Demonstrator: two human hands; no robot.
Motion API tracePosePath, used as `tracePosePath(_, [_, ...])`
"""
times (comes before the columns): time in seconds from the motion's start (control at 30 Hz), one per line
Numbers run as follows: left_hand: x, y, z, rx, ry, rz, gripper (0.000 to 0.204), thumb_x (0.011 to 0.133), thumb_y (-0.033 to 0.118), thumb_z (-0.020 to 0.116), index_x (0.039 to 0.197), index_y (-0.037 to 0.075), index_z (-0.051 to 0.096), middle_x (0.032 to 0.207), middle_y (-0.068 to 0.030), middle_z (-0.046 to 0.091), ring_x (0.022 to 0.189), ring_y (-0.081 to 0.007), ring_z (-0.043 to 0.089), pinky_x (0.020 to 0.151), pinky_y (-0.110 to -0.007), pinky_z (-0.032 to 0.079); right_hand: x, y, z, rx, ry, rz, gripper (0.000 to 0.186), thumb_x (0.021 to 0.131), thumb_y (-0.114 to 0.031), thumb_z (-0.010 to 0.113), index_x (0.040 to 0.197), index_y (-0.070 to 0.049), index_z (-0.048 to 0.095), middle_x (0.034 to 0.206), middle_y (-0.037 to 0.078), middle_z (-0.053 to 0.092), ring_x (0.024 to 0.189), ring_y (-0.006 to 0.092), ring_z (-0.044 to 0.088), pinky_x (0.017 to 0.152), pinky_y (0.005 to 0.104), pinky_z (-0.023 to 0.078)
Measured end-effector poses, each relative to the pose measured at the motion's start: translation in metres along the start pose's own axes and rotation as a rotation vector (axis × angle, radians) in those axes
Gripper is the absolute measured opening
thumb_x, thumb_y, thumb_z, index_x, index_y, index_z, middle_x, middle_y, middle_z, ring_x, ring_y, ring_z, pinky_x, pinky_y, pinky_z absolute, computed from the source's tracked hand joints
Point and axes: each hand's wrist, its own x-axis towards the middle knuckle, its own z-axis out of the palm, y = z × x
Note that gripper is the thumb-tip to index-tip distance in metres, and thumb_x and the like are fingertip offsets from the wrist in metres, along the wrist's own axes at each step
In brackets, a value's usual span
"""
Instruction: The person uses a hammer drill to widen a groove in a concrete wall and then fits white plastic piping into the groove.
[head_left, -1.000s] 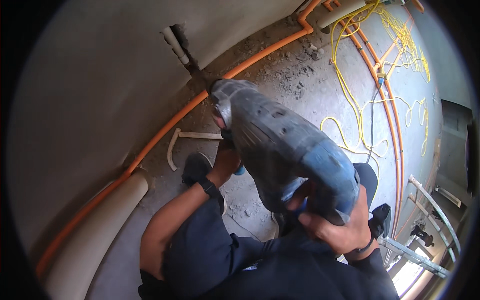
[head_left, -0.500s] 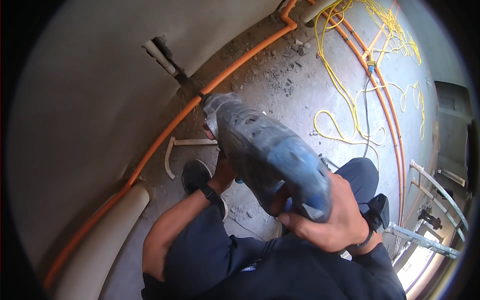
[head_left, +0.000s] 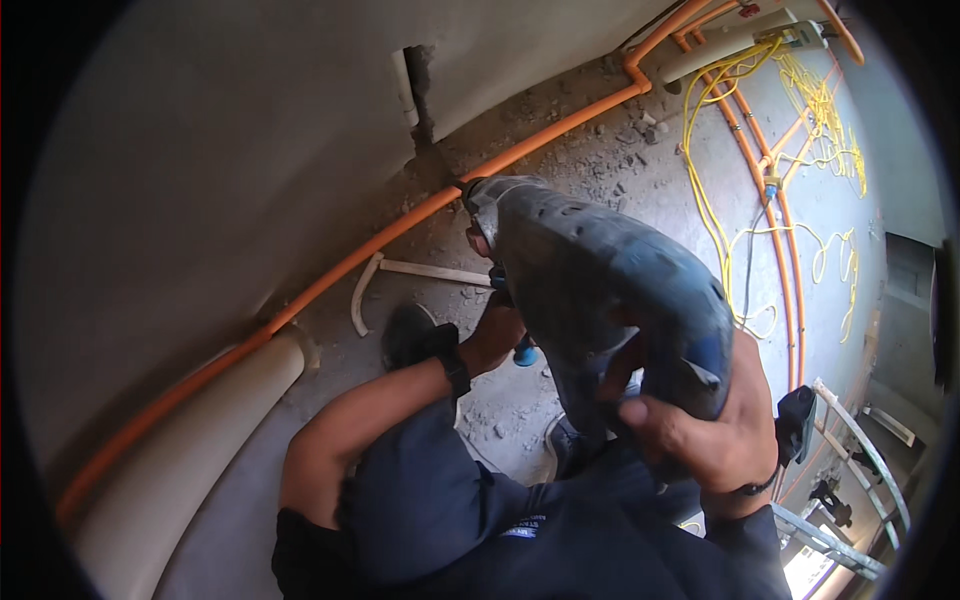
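Observation:
A worn dark grey and blue rotary hammer (head_left: 600, 265) lies across the middle of my view, its front end at the orange pipe along the foot of the wall. My right hand (head_left: 722, 425) is wrapped round its rear handle. Lower down on its near side, my left hand (head_left: 492, 338) is closed on the side handle (head_left: 525, 352), whose blue end shows below the fingers. Beyond the tool's nose, a slot (head_left: 422, 95) is cut in the wall with a short white pipe (head_left: 405, 88) in it. The bit's tip is hard to make out.
An orange pipe (head_left: 380, 238) follows the wall above a thick pale pipe (head_left: 215, 430). Rubble (head_left: 590, 160) litters the floor. Yellow cable (head_left: 708, 200) and more orange pipes (head_left: 785, 250) lie right. A pale frame piece (head_left: 430, 270) sits near my foot. Metal tubing (head_left: 860, 440) stands lower right.
My view has swung, so wall, pipes and floor sit further right or higher. The hammer's rear now appears further right and both hands stay on it.

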Motion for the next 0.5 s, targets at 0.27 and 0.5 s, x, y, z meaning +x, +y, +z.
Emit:
tracePosePath(0.27, [0.036, 0.024, -0.025, 0.002, 0.104, 0.132, 0.019, 0.099, 0.011, 0.052, 0.083, 0.003, 0.057, 0.063, -0.0055, 0.056, 0.049, -0.0155, 0.056, 0.049, -0.033, 0.048, 0.034, 0.004, 0.006, 0.048, 0.082, -0.081, 0.047, 0.08, -0.007, 0.071, 0.123, 0.004, 0.057, 0.084, 0.007, 0.068, 0.056, 0.0085, 0.057, 0.051, 0.0234, 0.046])
tracePosePath(0.5, [0.009, 0.001, -0.013, -0.009, 0.026, 0.001, 0.019, 0.102, 0.019, 0.051, 0.091, 0.004, 0.055, 0.062, -0.0039, 0.053, 0.048, -0.0151, 0.054, 0.048, -0.033, 0.046, 0.015, -0.003, 0.013, 0.125, 0.084, 0.075, 0.037, 0.082, -0.004, 0.072, 0.116, 0.003, 0.058, 0.087, 0.007, 0.068, 0.054, 0.0079, 0.055, 0.049, 0.0229, 0.044])
